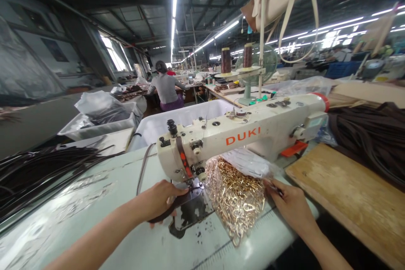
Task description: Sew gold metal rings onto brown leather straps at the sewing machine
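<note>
My left hand [158, 200] is closed on a dark brown strap [167, 214] at the needle area of a white sewing machine [215, 135], its thumb stretched toward the presser foot. The strap curves under my palm and its fingers are partly hidden. On the machine bed, right of the needle, lies a clear plastic bag of gold metal clasps [242, 198], with white wrapping over its upper part. By the bag's right edge is my right hand [289, 202], fingers closed around a small dark object that I cannot make out.
Dark straps [47, 173] lie at the left, with more brown straps [370, 135] at the right beyond a wooden board [351, 194]. A white bin [186, 112] stands behind the machine. Further back, a person [166, 86] sits at a table. Thread spools [225, 61] stand above.
</note>
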Available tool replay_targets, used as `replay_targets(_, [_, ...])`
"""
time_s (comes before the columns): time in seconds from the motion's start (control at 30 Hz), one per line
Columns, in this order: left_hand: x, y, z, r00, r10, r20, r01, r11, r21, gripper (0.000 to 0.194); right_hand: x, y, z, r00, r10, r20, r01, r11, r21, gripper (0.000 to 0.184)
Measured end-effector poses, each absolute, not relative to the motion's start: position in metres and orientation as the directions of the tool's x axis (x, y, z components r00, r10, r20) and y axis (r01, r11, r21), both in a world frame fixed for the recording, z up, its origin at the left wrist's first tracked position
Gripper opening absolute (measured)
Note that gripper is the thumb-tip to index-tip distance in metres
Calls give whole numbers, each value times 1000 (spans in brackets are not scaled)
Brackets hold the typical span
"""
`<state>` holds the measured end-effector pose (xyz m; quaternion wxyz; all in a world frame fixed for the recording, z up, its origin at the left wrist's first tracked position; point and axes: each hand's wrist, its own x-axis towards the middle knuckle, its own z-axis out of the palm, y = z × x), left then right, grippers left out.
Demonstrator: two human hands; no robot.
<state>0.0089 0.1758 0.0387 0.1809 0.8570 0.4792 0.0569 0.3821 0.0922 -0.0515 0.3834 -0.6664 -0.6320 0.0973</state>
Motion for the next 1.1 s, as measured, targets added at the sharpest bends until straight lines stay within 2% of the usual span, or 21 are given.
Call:
replay_targets(0.13, [17,165,44,672,734,-93,732,-641,230,67,381,91,-49,188,920,344,765,83,-638,32])
replay_targets(0.3, [29,140,34,611,783,-118,789,-590,170,85,378,90,-44,181,916,357,775,91,-625,33])
replay_targets(0.5, [54,104,17,456,875,-162,890,-454,50,109,378,91,-45,197,917,346,771,73,-632,31])
replay_targets(0.7, [74,79,24,379,895,-235,923,-385,21,113,379,90,-46,193,921,338,765,75,-639,34])
replay_targets(0.8, [74,72,23,411,883,-226,907,-421,4,110,377,90,-47,198,922,333,766,66,-639,34])
replay_targets(0.97, [58,78,-11,585,803,-111,809,-587,17,107,388,93,-52,195,920,340,798,52,-600,35])
replay_targets(1.1, [52,68,-27,590,808,-17,808,-589,38,107,382,88,-55,208,892,401,786,92,-611,33])
